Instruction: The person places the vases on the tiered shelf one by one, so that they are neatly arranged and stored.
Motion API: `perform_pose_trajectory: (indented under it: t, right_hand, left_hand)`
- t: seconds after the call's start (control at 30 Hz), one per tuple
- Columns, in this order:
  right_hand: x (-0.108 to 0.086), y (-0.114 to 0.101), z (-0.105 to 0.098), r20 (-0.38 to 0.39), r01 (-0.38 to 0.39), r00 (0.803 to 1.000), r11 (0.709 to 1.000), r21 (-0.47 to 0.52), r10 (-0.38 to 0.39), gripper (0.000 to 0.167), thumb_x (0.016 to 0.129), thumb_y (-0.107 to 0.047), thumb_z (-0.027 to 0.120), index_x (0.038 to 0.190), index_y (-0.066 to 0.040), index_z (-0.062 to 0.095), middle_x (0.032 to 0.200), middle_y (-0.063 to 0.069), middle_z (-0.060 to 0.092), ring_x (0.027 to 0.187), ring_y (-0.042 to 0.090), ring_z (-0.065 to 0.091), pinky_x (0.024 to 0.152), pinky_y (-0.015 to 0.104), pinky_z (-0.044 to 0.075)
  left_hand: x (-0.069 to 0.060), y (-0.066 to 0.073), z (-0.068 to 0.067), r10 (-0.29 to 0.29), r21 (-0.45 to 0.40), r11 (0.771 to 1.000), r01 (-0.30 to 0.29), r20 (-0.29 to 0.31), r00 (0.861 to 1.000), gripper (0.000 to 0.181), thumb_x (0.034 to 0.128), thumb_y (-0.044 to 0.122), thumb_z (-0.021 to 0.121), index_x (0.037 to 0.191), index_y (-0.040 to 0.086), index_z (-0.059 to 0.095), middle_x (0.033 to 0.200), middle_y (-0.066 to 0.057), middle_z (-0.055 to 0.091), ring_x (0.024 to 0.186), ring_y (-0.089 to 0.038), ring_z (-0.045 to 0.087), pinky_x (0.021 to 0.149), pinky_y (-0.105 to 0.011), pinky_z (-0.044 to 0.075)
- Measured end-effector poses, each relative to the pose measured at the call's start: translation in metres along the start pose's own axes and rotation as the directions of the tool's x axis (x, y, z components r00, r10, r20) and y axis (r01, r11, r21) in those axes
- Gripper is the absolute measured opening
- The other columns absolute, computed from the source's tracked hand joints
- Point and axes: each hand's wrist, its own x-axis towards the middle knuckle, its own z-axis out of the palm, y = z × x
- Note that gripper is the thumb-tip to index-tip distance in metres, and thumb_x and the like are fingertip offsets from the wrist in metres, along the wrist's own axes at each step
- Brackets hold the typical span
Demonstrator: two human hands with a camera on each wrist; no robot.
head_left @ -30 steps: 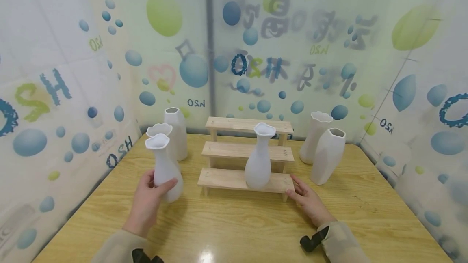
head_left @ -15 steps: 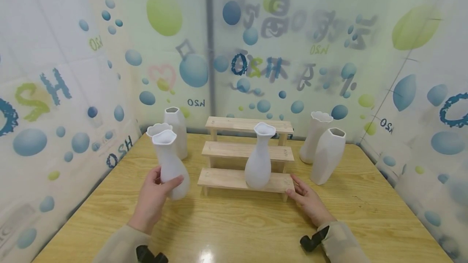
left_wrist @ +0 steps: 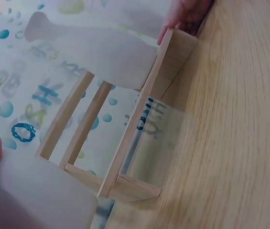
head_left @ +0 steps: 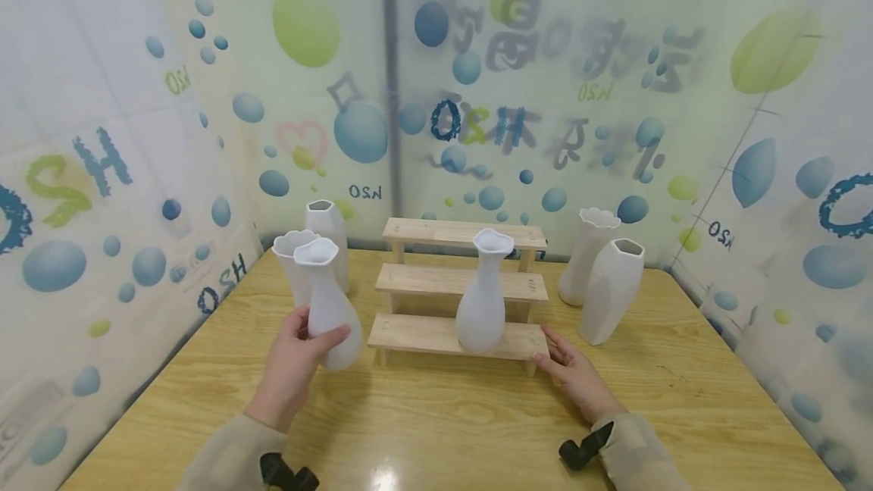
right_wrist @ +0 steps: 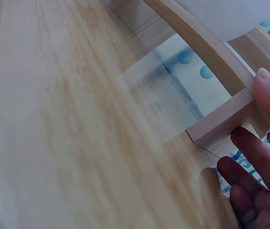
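Observation:
My left hand (head_left: pixel 289 370) grips a white vase with a narrow neck and wavy rim (head_left: pixel 330 313) by its rounded lower body. The vase tilts a little to the left and hangs left of a three-step wooden shelf stand (head_left: pixel 412 333); its lower body shows in the left wrist view. On the stand's lowest step, right of the middle, a matching white vase (head_left: pixel 481 309) stands upright. At that step's right end my right hand (head_left: pixel 576 377) holds the corner, with the thumb on the shelf edge and curled fingers by the leg (right_wrist: pixel 223 119).
Behind my left hand stand a scalloped white vase (head_left: pixel 289 267) and a faceted white vase (head_left: pixel 334 229). Right of the stand are another scalloped vase (head_left: pixel 589 264) and another faceted one (head_left: pixel 611 294). A printed curtain (head_left: pixel 436 82) closes off the table's (head_left: pixel 436 430) far side.
My left hand has carried its vase rightward and slightly upward, nearer to the stand. The right hand, the stand and the other vases have stayed put.

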Motion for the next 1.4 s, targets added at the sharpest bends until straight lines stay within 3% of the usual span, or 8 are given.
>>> perform_pose_trajectory:
  t: [1.4]
  right_hand:
    - [0.000,0.001,0.000,0.012,0.016,1.000,1.000,0.006,-0.016,0.074,0.093,-0.033,0.064,0.153,-0.014,0.024,0.146,0.022,0.040,0.135,0.035,0.038,0.109,0.055,0.026]
  left_hand:
    - [0.006,0.008,0.032,0.036,-0.030,0.999,-0.034,0.088,0.995,0.069,0.0833,0.022,0.076,0.139,0.009,0.039,0.135,-0.013,0.041,0.122,-0.031,0.039,0.101,-0.054,0.034]
